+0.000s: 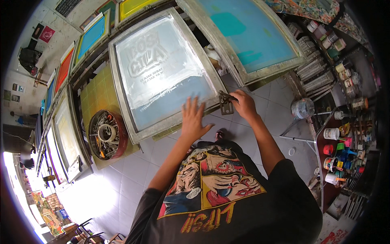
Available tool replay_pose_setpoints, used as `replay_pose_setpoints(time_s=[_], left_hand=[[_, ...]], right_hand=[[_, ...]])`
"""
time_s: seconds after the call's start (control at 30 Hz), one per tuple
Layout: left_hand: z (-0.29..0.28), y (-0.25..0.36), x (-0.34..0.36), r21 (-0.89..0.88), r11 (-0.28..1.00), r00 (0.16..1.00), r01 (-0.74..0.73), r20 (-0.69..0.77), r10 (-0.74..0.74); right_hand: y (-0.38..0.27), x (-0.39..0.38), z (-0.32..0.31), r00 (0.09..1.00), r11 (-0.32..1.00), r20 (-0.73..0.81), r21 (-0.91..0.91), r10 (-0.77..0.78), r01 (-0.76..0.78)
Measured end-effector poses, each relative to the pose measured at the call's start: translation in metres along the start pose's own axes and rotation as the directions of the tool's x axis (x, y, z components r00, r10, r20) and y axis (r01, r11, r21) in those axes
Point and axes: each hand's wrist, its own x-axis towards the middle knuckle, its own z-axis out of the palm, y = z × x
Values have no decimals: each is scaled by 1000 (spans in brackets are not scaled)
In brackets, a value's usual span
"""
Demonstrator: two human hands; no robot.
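Observation:
A silk-screen frame (pixel 178 118) lies in front of me, its pale mesh smeared with white ink over printed lettering. My left hand (pixel 193 120) has its fingers spread over the near part of the mesh and frame edge; whether it presses down cannot be seen. At the frame's near right corner is a dark metal clamp (pixel 226 103). My right hand (pixel 245 103) has its fingers closed around the clamp's handle end.
Another screen frame with blue mesh (pixel 260 44) stands at the right. A round tub of tools (pixel 122 142) sits on a yellow-green board (pixel 95 91) at left. Several more screens line the left side. Ink pots (pixel 331 134) crowd a table at far right.

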Motion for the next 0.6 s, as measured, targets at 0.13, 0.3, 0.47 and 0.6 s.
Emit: replay_pose_setpoints(time_s=[0.13,0.3,0.47,0.6], left_hand=[[29,16,37,-55,990,991,-130,33,131],[41,24,52,12,996,995,-91,35,91],[44,25,53,-52,998,999,-36,-17,36],[43,25,52,-37,999,999,-35,-24,34]], right_hand=[[8,7,-4,995,995,43,21,-93,92],[19,20,-12,975,986,197,150,-101,72],[26,21,-9,975,970,208,244,-74,22],[26,12,-4,988,961,148,276,-53,10]])
